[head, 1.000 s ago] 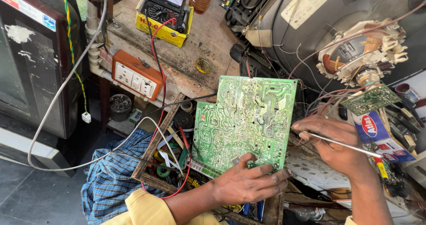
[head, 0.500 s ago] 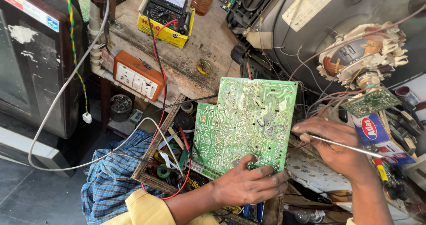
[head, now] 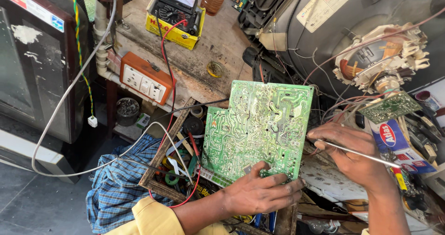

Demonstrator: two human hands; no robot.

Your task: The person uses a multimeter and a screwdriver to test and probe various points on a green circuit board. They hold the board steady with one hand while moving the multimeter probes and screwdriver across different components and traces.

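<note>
two hands: left hand (head: 259, 193) grips green circuit board (head: 255, 128), right hand (head: 352, 154) pinches thin rod (head: 366, 155).

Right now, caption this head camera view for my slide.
Left hand props up a green circuit board; right hand holds a thin metal rod at its edge.

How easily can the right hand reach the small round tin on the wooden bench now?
Probably not easily: the right hand holds a thin metal rod, and the upright green circuit board stands between it and the tin.
</note>
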